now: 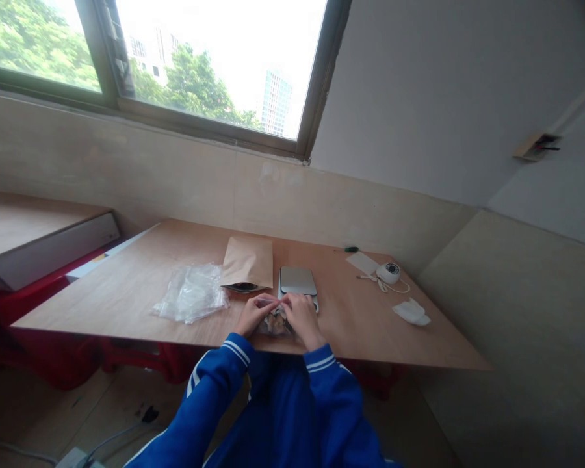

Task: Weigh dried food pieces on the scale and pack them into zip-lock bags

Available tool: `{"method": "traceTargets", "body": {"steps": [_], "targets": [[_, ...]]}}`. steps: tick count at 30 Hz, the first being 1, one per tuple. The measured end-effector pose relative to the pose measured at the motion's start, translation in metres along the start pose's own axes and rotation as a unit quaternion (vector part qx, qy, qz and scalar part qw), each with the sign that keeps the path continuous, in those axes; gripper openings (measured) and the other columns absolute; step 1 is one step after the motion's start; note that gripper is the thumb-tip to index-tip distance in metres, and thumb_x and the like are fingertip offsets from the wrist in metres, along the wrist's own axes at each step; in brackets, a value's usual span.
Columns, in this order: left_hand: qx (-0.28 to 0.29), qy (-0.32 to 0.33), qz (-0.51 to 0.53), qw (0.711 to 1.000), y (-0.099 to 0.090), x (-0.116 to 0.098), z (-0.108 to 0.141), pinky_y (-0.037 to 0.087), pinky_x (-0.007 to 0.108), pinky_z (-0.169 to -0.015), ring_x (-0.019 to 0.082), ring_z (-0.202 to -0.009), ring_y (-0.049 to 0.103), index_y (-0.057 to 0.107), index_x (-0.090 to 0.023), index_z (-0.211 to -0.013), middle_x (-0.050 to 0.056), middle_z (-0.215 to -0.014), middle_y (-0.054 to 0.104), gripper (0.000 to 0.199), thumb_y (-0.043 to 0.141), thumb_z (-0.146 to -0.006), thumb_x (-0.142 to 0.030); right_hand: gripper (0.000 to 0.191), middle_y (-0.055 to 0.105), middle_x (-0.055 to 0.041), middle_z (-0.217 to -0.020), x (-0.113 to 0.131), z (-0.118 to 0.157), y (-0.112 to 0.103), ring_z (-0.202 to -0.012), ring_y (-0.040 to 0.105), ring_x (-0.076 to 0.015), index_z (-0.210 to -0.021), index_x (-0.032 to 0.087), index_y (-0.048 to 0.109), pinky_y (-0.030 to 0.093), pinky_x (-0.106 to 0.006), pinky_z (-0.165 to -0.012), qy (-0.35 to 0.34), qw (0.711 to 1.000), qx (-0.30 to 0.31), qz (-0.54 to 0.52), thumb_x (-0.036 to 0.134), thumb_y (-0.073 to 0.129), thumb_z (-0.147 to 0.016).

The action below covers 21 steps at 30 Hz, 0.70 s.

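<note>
A clear plastic bag with brown, chunky pieces inside lies at the table's front edge. My left hand pinches its top edge from the left. On the other side, my right hand pinches the same edge, the fingertips of both hands close together. Just beyond my right hand is a small kitchen scale with a silver top, its front partly hidden by the hand. A brown paper pouch lies behind my left hand, its dark mouth gaping toward me. What the pieces are, I cannot make out.
A pile of clear plastic bags lies left on the wooden table. At the right are a white round device with a cable, a crumpled white wrapper and a green-handled screwdriver. Red stools stand beneath.
</note>
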<state>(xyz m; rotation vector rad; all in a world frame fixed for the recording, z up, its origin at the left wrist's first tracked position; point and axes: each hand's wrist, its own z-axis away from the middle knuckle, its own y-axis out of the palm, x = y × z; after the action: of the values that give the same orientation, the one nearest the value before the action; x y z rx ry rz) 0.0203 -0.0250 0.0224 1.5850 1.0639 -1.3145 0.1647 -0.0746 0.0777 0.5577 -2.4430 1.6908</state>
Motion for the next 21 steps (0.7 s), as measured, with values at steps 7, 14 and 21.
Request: {"method": "traceTargets", "body": {"steps": [7, 14, 21], "targets": [[0.007, -0.006, -0.005, 1.0, 0.0, -0.002, 0.002, 0.048, 0.03, -0.072, 0.021, -0.077, 0.064, 0.069, -0.013, -0.082, 0.008, -0.079, 0.071, 0.036, 0.072, -0.066, -0.045, 0.016, 0.066, -0.0021, -0.078, 0.001, -0.003, 0.013, -0.081, 0.054, -0.0206, -0.077, 0.021, 0.056, 0.029, -0.031, -0.073, 0.028, 0.999, -0.025, 0.033, 0.007, 0.049, -0.082], [-0.047, 0.002, 0.032, 0.998, 0.0, 0.002, -0.002, 0.046, 0.027, -0.065, 0.016, -0.068, 0.059, 0.068, -0.013, -0.077, 0.004, -0.071, 0.066, 0.039, 0.069, -0.066, -0.05, 0.013, 0.068, -0.0031, -0.087, -0.005, 0.002, 0.013, -0.085, 0.054, -0.0212, -0.085, 0.022, 0.061, 0.03, -0.03, -0.074, 0.027, 0.999, -0.043, -0.014, 0.024, 0.049, -0.089], [-0.039, -0.016, 0.076, 0.996, -0.001, 0.009, -0.003, 0.044, 0.025, -0.065, 0.014, -0.067, 0.056, 0.067, -0.013, -0.072, 0.001, -0.067, 0.063, 0.043, 0.06, -0.073, -0.056, 0.02, 0.069, -0.0012, -0.075, -0.023, 0.011, 0.006, -0.075, 0.058, -0.0183, -0.076, 0.024, 0.067, 0.031, -0.03, -0.075, 0.073, 0.996, -0.045, -0.024, 0.015, 0.051, -0.085]]}}
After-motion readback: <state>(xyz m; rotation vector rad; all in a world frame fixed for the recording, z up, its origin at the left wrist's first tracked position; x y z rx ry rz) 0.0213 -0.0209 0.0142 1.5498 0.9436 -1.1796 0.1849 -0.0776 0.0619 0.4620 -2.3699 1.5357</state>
